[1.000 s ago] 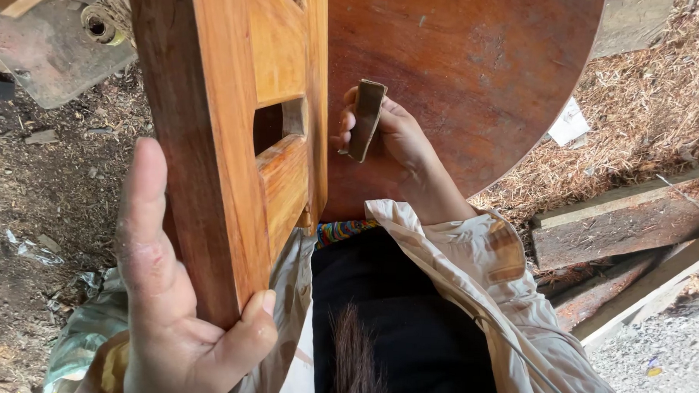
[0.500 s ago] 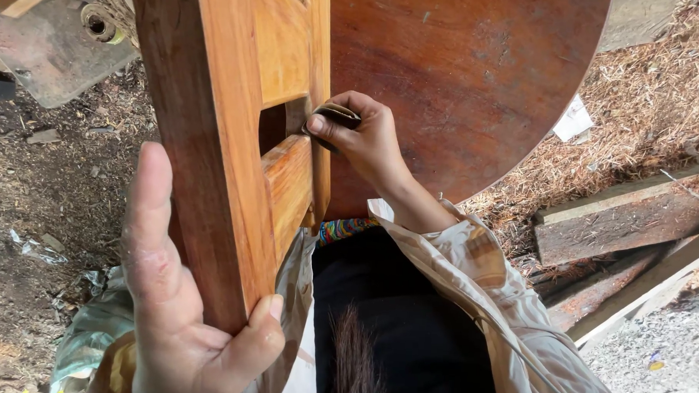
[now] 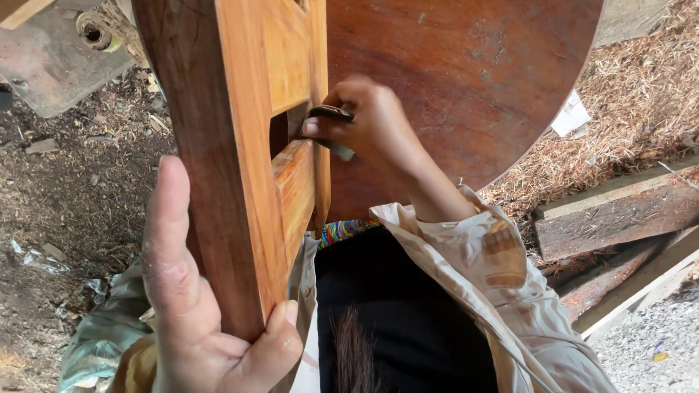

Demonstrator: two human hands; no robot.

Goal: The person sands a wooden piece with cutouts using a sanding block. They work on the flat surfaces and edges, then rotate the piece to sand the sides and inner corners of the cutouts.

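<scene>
While the left hand [image 3: 206,323] clamps thumb and fingers around the wooden frame [image 3: 227,138] near its lower end, the right hand [image 3: 371,127] pinches a folded piece of sandpaper [image 3: 329,118] and presses it into the rectangular slot [image 3: 280,128] between the frame's cross rails. The round reddish tabletop [image 3: 462,69] stands just behind. By the look of it, the frame's outer faces are smooth and glossy, so the work seems well along; the slot's inner edges look like what is left. Wood shavings [image 3: 647,98] cover the ground at right.
</scene>
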